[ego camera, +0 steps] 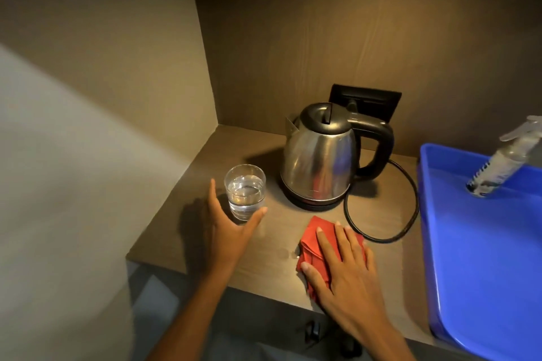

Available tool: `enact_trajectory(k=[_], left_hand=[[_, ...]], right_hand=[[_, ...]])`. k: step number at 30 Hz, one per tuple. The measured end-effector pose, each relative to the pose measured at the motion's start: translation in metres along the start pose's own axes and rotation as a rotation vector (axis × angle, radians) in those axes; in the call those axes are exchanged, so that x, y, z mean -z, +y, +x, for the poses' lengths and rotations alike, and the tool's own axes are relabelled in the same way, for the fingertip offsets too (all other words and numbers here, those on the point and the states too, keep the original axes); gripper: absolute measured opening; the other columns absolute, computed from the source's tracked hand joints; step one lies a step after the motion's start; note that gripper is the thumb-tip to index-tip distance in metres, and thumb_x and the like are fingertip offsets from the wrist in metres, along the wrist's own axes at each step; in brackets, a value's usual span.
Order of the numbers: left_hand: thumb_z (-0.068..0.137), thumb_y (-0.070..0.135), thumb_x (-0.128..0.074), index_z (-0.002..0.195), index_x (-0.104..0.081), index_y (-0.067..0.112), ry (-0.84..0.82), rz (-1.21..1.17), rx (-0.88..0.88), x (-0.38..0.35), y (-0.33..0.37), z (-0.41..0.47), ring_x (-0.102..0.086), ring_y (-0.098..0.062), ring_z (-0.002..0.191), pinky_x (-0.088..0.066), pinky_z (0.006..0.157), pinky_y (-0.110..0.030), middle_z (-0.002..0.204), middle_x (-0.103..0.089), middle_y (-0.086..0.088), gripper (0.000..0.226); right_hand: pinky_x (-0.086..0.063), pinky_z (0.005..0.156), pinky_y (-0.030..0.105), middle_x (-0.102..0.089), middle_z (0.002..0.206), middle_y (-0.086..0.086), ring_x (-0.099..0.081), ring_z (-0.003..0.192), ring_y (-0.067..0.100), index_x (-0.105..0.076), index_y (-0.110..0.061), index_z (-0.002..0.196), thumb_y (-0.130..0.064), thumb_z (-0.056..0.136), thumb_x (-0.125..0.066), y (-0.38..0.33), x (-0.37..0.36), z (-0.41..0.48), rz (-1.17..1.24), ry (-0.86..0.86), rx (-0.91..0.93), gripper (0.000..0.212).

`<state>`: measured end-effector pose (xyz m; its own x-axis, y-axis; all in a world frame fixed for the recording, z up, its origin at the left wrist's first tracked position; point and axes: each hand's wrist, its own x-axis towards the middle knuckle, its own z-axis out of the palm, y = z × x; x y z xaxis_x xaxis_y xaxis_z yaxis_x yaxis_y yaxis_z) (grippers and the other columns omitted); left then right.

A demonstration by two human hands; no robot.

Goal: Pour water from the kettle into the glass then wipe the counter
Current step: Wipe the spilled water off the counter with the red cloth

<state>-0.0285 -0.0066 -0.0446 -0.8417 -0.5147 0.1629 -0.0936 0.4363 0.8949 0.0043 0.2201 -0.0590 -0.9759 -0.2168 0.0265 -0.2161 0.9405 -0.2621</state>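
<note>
A clear glass [245,190] holding water stands on the brown counter [272,261], left of a steel kettle [319,155] with a black lid and handle on its base. My left hand [228,231] is spread open just in front of the glass, thumb and forefinger on either side of its foot, apparently not gripping it. My right hand [343,267] lies flat, fingers spread, pressing a folded red cloth [315,243] onto the counter in front of the kettle. A few small water drops sit left of the cloth.
The kettle's black cord [410,214] loops on the counter to the right. A blue tray [481,243] holding a spray bottle [504,158] fills the right side. A black socket plate [366,99] is on the back wall. A side wall closes the left.
</note>
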Motion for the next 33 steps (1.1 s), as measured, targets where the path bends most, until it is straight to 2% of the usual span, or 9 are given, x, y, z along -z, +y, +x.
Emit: enact_trajectory(k=[5,8,10,13,16,18,24,30,33], left_hand=[[0.061,0.031,-0.09,0.147,-0.03,0.019,-0.005,-0.069,-0.043,-0.012,0.0,0.016,-0.047,-0.022,0.13,-0.043,0.101,-0.031,0.146,-0.047,-0.008,0.106],[0.062,0.026,-0.09,0.143,-0.037,0.016,0.011,-0.08,-0.059,-0.012,-0.002,0.021,-0.05,-0.018,0.123,-0.042,0.094,-0.025,0.139,-0.053,-0.008,0.097],[0.062,0.03,-0.089,0.143,-0.038,0.017,0.051,-0.102,-0.056,-0.006,-0.002,0.024,-0.05,-0.016,0.122,-0.044,0.095,-0.028,0.139,-0.053,-0.007,0.096],[0.06,0.033,-0.089,0.144,-0.036,0.02,0.094,-0.154,-0.057,0.009,0.002,0.033,-0.048,-0.015,0.124,-0.046,0.1,-0.033,0.141,-0.05,-0.004,0.101],[0.059,0.029,-0.091,0.143,-0.038,0.02,0.137,-0.15,-0.072,0.031,0.002,0.038,-0.049,-0.013,0.123,-0.043,0.094,-0.018,0.138,-0.051,0.001,0.1],[0.058,0.032,-0.091,0.142,-0.041,0.016,0.18,-0.073,-0.103,0.048,0.002,0.037,-0.048,-0.012,0.123,-0.039,0.092,-0.013,0.139,-0.052,-0.002,0.1],[0.053,0.06,-0.077,0.139,-0.045,0.017,0.218,0.046,-0.135,0.088,-0.006,0.025,-0.049,-0.01,0.118,-0.04,0.089,-0.013,0.131,-0.053,0.006,0.1],[0.056,0.055,-0.082,0.142,-0.038,0.021,0.216,0.055,-0.048,0.095,-0.014,0.024,-0.052,-0.024,0.125,-0.052,0.098,-0.046,0.141,-0.053,-0.007,0.103],[0.058,0.047,-0.087,0.138,-0.04,0.028,0.22,0.055,-0.039,0.087,-0.012,0.023,-0.054,-0.017,0.114,-0.052,0.092,-0.039,0.134,-0.057,-0.004,0.095]], right_hand=[[0.002,0.117,0.047,-0.014,0.161,-0.003,-0.006,0.148,0.018,-0.014,-0.043,0.15,-0.076,0.088,-0.012,-0.028,-0.004,0.006,-0.022,-0.054,0.077,0.07],[-0.023,0.116,0.05,-0.048,0.148,0.001,-0.044,0.135,0.024,-0.042,-0.036,0.143,-0.067,0.092,-0.029,-0.058,-0.007,0.011,-0.074,-0.055,0.149,0.061],[-0.032,0.11,0.052,-0.057,0.14,0.003,-0.054,0.127,0.026,-0.05,-0.032,0.138,-0.062,0.091,-0.035,-0.077,-0.011,0.022,-0.083,-0.011,0.186,0.058],[-0.029,0.11,0.053,-0.047,0.148,0.009,-0.043,0.137,0.03,-0.042,-0.029,0.144,-0.059,0.096,-0.025,-0.094,-0.017,0.052,-0.053,0.004,0.192,0.059],[-0.011,0.117,0.052,-0.021,0.161,0.012,-0.016,0.147,0.031,-0.017,-0.027,0.153,-0.058,0.097,-0.013,-0.108,-0.025,0.092,-0.036,-0.055,0.188,0.064],[-0.008,0.116,0.052,-0.016,0.161,0.013,-0.012,0.147,0.031,-0.01,-0.025,0.153,-0.058,0.097,-0.012,-0.118,-0.031,0.118,-0.02,-0.061,0.164,0.066],[-0.009,0.115,0.055,-0.024,0.159,0.012,-0.015,0.146,0.031,-0.022,-0.032,0.149,-0.059,0.096,-0.016,-0.148,-0.035,0.16,-0.028,-0.1,0.286,0.06],[0.005,0.116,0.048,-0.02,0.161,0.004,-0.007,0.148,0.026,-0.02,-0.04,0.148,-0.062,0.095,-0.011,-0.15,-0.038,0.108,0.0,-0.143,0.607,0.058],[0.005,0.116,0.046,-0.019,0.162,0.004,-0.006,0.149,0.024,-0.019,-0.041,0.15,-0.06,0.096,-0.013,-0.129,-0.032,0.077,0.008,-0.126,0.592,0.057]])
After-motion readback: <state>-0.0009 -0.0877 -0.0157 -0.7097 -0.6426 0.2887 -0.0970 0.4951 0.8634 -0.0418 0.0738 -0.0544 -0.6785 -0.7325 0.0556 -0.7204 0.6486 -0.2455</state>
